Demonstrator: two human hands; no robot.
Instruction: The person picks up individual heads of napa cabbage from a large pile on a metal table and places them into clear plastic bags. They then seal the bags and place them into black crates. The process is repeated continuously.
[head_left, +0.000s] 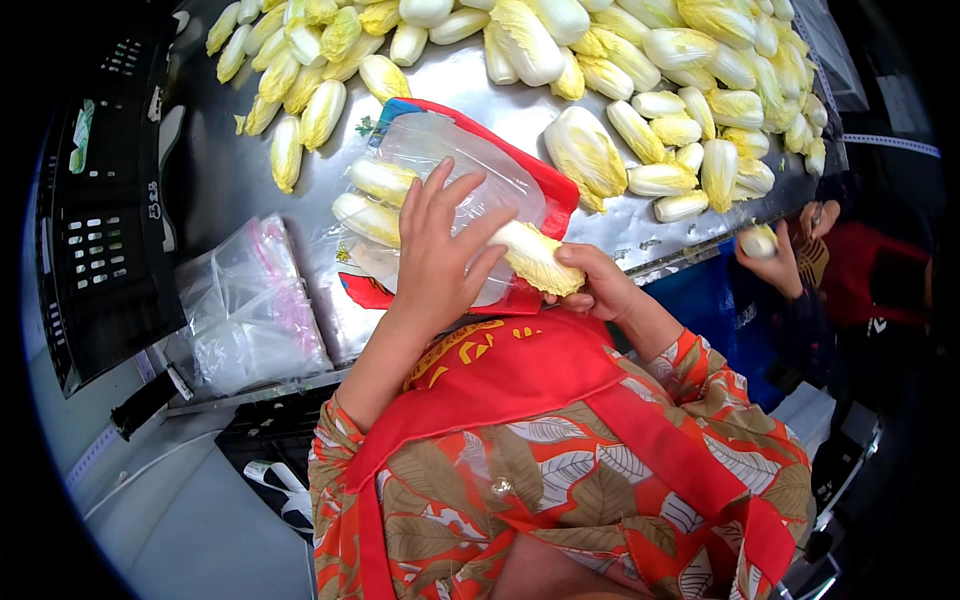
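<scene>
A small napa cabbage (536, 259) is gripped at its leafy yellow end by my right hand (600, 285). Its white end reaches into the mouth of a clear plastic bag (480, 154). My left hand (446, 247) lies over the bag with its fingers spread; whether it pinches the film is hard to tell. Inside the bag, left of that hand, are a small cabbage (367, 217) and another cabbage (381, 180) beside it. Beneath the bag lies a red printed plastic sheet or bag (555, 199) on the metal table (315, 225).
Many napa cabbages (675, 49) are heaped along the far side. A stack of clear bags (251, 315) lies at the left, near a black plastic crate (105, 225). At the right, a co-worker's hand (784, 262) holds a cabbage (758, 241) beyond the table edge.
</scene>
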